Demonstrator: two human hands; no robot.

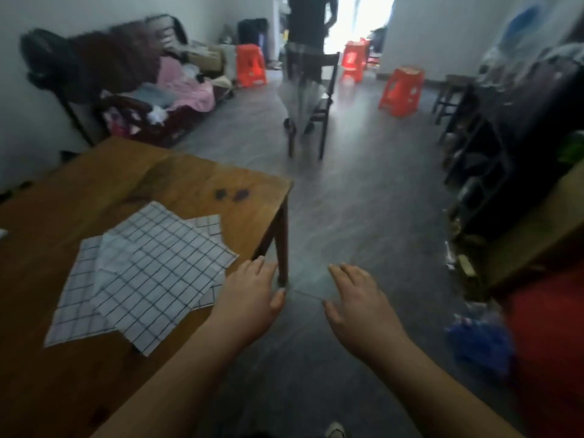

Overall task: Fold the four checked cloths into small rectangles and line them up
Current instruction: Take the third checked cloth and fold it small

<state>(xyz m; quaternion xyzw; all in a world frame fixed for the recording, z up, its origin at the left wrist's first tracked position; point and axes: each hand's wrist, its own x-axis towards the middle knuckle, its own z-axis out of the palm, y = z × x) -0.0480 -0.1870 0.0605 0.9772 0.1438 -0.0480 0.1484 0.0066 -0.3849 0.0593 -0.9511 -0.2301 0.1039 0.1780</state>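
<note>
A loose pile of white cloths with dark check lines (151,273) lies flat and unfolded on the wooden table (79,191), overlapping at different angles. The top cloth (164,263) sits turned like a diamond; corners of others (76,298) stick out beneath it. My left hand (249,298) hovers with straight fingers over the table's right edge, just right of the pile, not touching the cloths. Right of the table, my right hand (360,298) is held out over the floor, fingers spread and empty.
Two dark spots (230,194) mark the table near its far right corner. A dark chair (313,99) and a standing person (309,23) are ahead. Orange stools (401,90) dot the floor. A cluttered sofa (151,86) is far left, shelving (505,153) on the right.
</note>
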